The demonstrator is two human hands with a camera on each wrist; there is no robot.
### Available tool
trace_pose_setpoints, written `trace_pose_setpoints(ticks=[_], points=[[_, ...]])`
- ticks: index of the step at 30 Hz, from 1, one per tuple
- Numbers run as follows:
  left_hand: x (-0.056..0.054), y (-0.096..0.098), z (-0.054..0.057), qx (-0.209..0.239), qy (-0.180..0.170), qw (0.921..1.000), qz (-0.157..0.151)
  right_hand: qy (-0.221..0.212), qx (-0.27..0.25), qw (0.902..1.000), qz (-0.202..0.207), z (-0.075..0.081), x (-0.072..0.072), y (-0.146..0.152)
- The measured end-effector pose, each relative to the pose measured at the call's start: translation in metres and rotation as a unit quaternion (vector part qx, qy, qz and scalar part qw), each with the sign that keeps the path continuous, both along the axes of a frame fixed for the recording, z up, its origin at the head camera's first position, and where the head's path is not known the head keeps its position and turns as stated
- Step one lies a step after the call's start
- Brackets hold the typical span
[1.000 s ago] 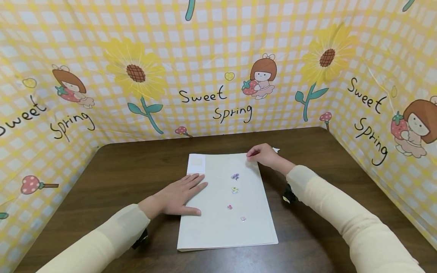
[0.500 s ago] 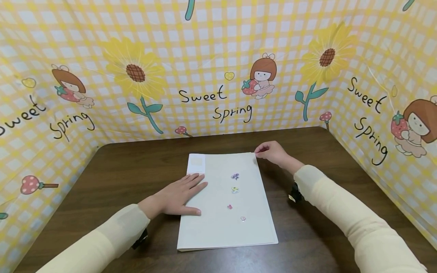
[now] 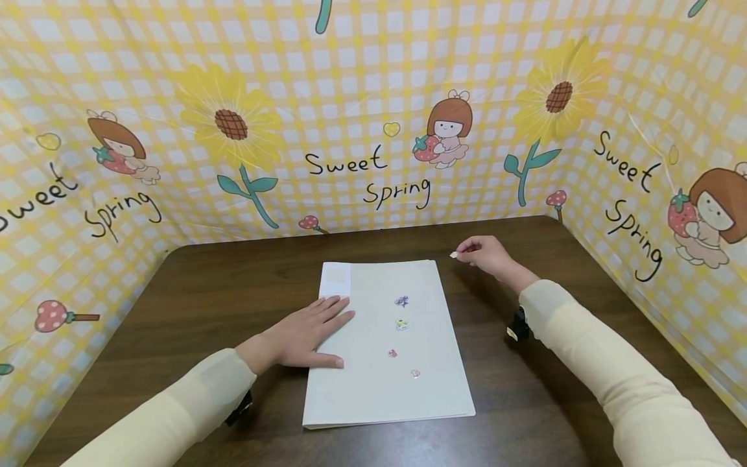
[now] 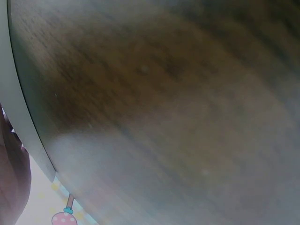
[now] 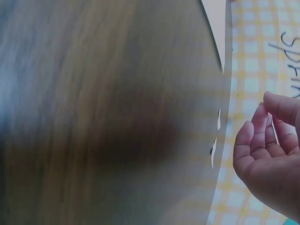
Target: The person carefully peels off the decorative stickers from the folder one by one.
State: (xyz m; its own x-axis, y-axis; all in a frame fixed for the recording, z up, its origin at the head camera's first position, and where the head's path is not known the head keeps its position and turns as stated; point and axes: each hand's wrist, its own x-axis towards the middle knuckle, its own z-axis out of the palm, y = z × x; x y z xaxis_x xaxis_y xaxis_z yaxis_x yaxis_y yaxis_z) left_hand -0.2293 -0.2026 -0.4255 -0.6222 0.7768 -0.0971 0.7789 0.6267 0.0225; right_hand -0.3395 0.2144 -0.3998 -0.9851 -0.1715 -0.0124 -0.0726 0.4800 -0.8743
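My left hand point(image 3: 312, 332) lies flat on the left side of a white paper booklet point(image 3: 373, 395), fingers spread. Several small stickers dot the page: a purple one point(image 3: 401, 301), a yellow-green one point(image 3: 401, 324) and pink ones below. Off the booklet's upper right corner is my right hand point(image 3: 490, 257), thumb and fingertips brought together. A small white scrap point(image 3: 453, 255) shows right at those tips in the head view; whether they pinch it I cannot tell. In the right wrist view, no piece shows between the right hand's point(image 5: 269, 154) fingertips.
Two thin white scraps point(image 5: 213, 153) lie on the table near the booklet's corner point(image 5: 218, 33) in the right wrist view. A white label point(image 3: 336, 277) marks the booklet's upper left. Yellow checked cloth point(image 3: 373, 117) walls the dark wooden table point(image 3: 245, 279) at back and sides.
From the booklet's upper right corner, my right hand has moved right and slightly away, onto the table side. The white scrap has come into sight at its fingertips. My left hand has stayed still.
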Motion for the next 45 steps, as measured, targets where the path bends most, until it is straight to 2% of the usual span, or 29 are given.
trace_pose_setpoints(ticks=[14, 23, 31, 45], points=[[-0.002, 0.000, 0.000, 0.005, 0.004, 0.9999, -0.008, -0.003, 0.002, 0.9990, -0.044, -0.005, -0.010, 0.038], [-0.001, -0.001, 0.002, 0.001, 0.005, 1.0000, -0.009, -0.015, 0.008, 0.9989, -0.044, -0.009, -0.017, 0.054], [-0.001, -0.001, 0.001, 0.003, 0.001, 1.0000, -0.007, -0.042, 0.033, 0.9978, -0.040, -0.009, -0.021, 0.061], [0.000, -0.001, 0.001, 0.001, 0.000, 1.0000, -0.003, -0.046, 0.053, 0.9969, -0.036, -0.013, -0.024, 0.064]])
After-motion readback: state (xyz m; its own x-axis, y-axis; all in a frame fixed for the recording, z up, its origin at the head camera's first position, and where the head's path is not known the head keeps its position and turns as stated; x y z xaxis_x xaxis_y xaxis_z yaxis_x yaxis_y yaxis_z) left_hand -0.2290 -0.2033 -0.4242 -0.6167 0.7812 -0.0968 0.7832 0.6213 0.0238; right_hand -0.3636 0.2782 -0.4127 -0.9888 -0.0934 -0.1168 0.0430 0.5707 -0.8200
